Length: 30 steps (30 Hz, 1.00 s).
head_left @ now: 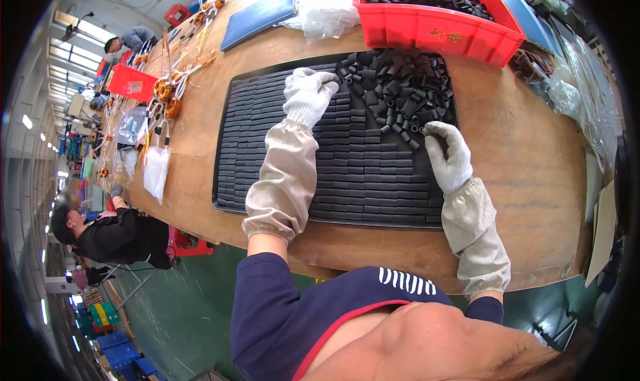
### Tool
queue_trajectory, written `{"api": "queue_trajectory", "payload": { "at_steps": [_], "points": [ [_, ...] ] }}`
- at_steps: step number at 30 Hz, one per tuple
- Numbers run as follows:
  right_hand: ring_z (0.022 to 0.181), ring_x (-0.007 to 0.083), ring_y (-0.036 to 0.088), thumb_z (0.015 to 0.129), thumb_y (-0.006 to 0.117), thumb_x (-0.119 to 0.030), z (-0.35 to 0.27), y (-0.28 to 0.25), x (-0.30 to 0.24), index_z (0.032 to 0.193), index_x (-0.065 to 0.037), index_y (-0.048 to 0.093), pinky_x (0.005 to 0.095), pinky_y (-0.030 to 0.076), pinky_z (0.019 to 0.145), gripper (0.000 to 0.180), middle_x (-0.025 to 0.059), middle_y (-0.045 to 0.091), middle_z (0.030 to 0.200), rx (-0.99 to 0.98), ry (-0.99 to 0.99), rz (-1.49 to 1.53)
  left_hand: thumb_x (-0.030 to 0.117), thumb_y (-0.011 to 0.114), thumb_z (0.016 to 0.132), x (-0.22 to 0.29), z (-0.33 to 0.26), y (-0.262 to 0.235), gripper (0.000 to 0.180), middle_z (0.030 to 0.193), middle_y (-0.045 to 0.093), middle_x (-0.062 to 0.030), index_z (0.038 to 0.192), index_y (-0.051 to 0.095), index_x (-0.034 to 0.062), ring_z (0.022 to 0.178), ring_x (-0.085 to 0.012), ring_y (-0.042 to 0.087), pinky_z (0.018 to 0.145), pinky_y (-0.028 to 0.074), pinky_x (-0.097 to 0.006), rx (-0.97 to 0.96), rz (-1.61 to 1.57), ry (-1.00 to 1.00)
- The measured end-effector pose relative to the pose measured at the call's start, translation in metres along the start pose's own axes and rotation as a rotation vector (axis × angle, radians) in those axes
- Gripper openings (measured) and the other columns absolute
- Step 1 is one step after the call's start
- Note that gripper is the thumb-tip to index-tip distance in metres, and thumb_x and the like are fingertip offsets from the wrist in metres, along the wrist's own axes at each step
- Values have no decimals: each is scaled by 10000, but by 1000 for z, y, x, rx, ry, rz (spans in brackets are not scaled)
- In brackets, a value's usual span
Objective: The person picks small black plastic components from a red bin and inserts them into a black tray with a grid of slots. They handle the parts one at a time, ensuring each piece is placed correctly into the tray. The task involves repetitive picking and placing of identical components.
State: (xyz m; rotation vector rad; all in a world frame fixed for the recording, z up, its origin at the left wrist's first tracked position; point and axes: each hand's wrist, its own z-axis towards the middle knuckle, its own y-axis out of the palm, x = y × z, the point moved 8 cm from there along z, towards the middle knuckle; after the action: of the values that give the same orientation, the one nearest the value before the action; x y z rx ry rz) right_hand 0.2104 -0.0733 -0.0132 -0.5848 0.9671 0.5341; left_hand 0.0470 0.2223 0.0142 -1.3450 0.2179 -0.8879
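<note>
A black tray (pixel 227 134) lies on the wooden bench, filled with neat rows of small black rectangular pieces (pixel 353 174). A loose heap of the same black pieces (pixel 400 84) sits on its far right part. My left hand (pixel 308 94), in a white glove with a beige sleeve cover, rests fingers down on the rows at the heap's left edge. My right hand (pixel 448 156), gloved the same way, lies at the heap's near edge, fingertips touching loose pieces. Neither hand visibly holds a piece.
A red bin (pixel 433 31) of more black pieces stands behind the tray. Clear plastic bags (pixel 327 11) and a blue pad (pixel 260 14) lie at the back. Copper coils (pixel 167 98) and a red box (pixel 130 81) sit far left, where other people (pixel 113 234) work.
</note>
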Motion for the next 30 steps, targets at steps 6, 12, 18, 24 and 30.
{"api": "queue_trajectory", "payload": {
  "at_steps": [6, 12, 18, 24, 30],
  "points": [
    [982, 253, 722, 915, 720, 29, 1, 0, -3, 1137, -11, 705, 350, 566, 880, 226, 133, 732, 1046, 9, -27, -24, 363, 781, 864, 19, 9, 20, 292, 1247, 626, -81, 1151, 812, 317, 1201, -328, 550, 1046, 475, -450, -146, 242, 128],
    [969, 286, 723, 909, 725, 25, 1, -1, -1, 1118, -10, 713, 359, 567, 862, 212, 150, 731, 1042, 11, -35, -15, 304, 797, 845, 27, 7, 22, 267, 1334, 619, -85, 1112, 817, 293, 1268, -334, 550, 1048, 484, -452, -101, 375, 269],
    [968, 302, 724, 908, 726, 23, 2, -2, -7, 1099, -7, 719, 369, 567, 862, 194, 156, 735, 1033, 16, -55, -44, 241, 824, 813, 41, 6, 17, 221, 1302, 643, -84, 1033, 827, 270, 1246, -322, 580, 1028, 497, -447, -33, 436, 316],
    [968, 304, 728, 910, 722, 29, 2, -3, -4, 1094, -4, 723, 367, 569, 864, 187, 162, 740, 1030, 39, -61, -19, 344, 825, 815, 43, 21, 6, 227, 1187, 684, -90, 998, 833, 211, 1176, -334, 593, 975, 497, -452, 72, 288, 322],
    [981, 257, 731, 928, 713, 34, -2, -6, 3, 1111, 5, 717, 336, 567, 882, 186, 143, 744, 1045, 78, 24, 74, 391, 831, 798, 51, 30, 26, 246, 1139, 686, -75, 893, 824, 165, 1139, -330, 596, 959, 492, -453, 54, 334, 309]
  ]
}}
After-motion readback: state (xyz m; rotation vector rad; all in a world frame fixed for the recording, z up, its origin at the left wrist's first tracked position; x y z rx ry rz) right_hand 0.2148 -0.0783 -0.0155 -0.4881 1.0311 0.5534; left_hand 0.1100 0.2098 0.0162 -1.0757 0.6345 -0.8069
